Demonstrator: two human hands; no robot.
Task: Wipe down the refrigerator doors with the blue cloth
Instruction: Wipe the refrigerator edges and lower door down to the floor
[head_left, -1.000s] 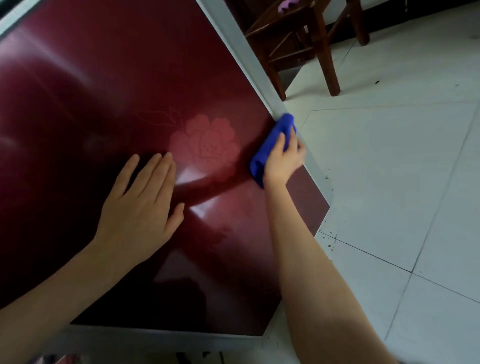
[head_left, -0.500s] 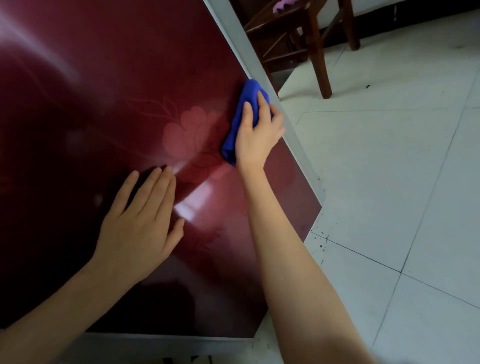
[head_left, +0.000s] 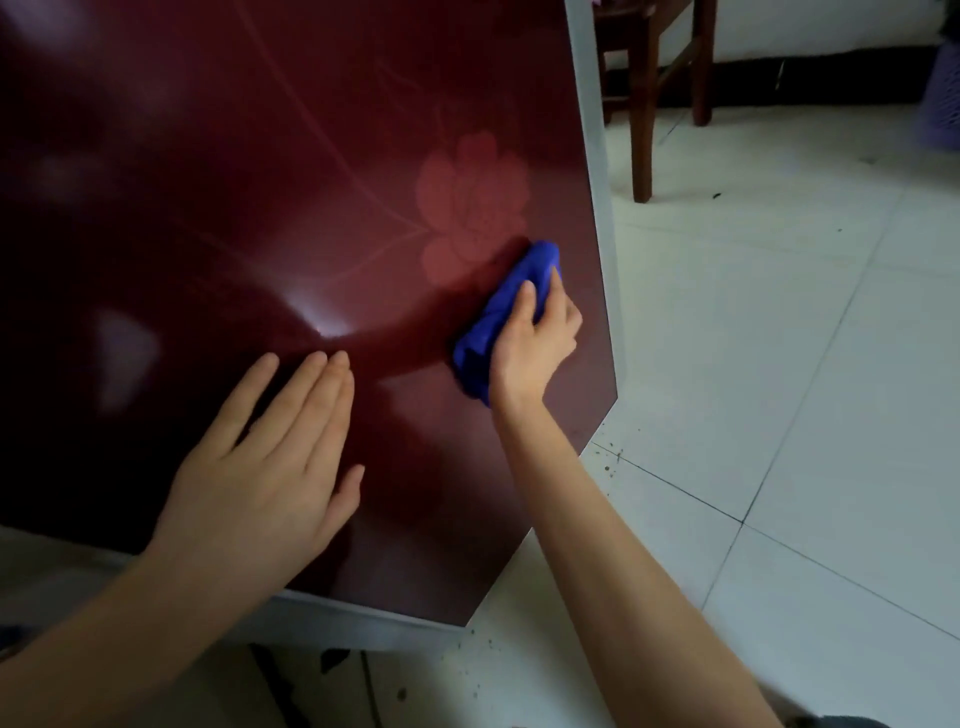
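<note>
A glossy dark red refrigerator door (head_left: 260, 182) with a pale flower print fills the left and middle of the view. Its grey trim runs down the right edge and along the bottom. My right hand (head_left: 535, 343) presses a bunched blue cloth (head_left: 501, 322) against the door near its lower right corner, just below the flower. My left hand (head_left: 265, 467) lies flat on the door lower left of the cloth, fingers together and spread against the surface, holding nothing.
White floor tiles (head_left: 779, 364) with dark specks lie to the right and below the door. A wooden chair (head_left: 649, 78) stands behind the door's right edge. A purple basket (head_left: 943, 98) sits at the far right.
My right hand has slid the cloth down the door, from beside the flower near the right trim to below the flower. The left hand stays flat on the door.
</note>
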